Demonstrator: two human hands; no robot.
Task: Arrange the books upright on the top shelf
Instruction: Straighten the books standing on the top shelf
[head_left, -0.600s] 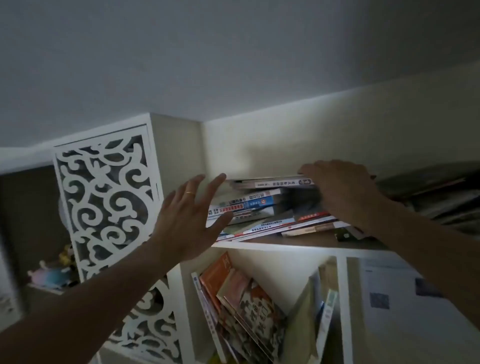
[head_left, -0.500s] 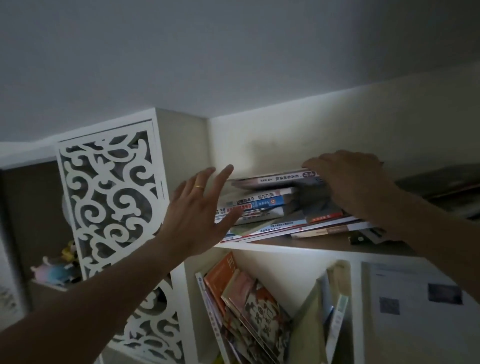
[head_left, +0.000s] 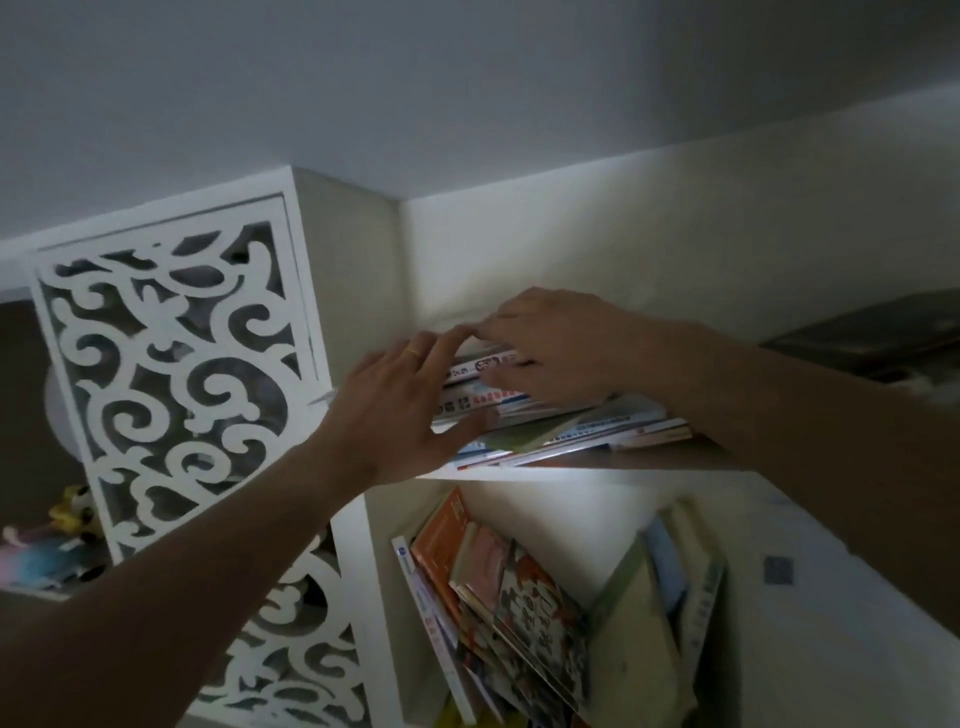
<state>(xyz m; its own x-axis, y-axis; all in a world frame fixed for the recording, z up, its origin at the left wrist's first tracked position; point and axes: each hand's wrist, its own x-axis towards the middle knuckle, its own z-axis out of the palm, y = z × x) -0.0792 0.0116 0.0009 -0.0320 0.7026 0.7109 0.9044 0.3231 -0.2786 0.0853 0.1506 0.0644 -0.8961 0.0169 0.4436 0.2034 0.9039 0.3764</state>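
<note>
Your left hand (head_left: 400, 410) is touching the flat pile of books (head_left: 561, 426) with straight fingers. Your right hand (head_left: 556, 348) is pressing flat on top. The carved white panel (head_left: 171, 364) is standing just beside them.

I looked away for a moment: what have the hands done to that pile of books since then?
The left hand moved right, from clear of the stack of books to its left end. The right hand shifted slightly left on top. The books still lie flat on the top shelf.
</note>
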